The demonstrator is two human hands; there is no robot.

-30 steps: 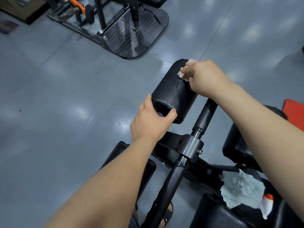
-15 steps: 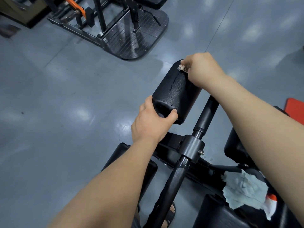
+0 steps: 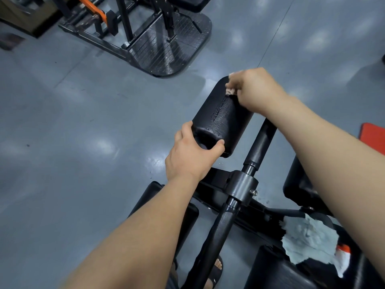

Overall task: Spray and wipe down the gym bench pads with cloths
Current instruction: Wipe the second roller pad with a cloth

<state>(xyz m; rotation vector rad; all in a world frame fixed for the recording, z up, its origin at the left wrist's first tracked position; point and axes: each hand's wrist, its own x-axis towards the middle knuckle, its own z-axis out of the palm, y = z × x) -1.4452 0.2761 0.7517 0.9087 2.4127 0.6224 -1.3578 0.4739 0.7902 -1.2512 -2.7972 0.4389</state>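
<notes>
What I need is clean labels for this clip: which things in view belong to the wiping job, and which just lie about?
Job: roller pad, gripped at its end by the left hand; small cloth pinched in the right hand; pale cloth lying on the bench.
Lying about: footplate machine; orange bar; red object.

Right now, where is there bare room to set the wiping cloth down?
Free: the top of the roller pad between the left hand and the right hand holding the wiping cloth; the floor left of it. Crowded: by the lower right pad, where a pale cloth and a bottle lie.
</notes>
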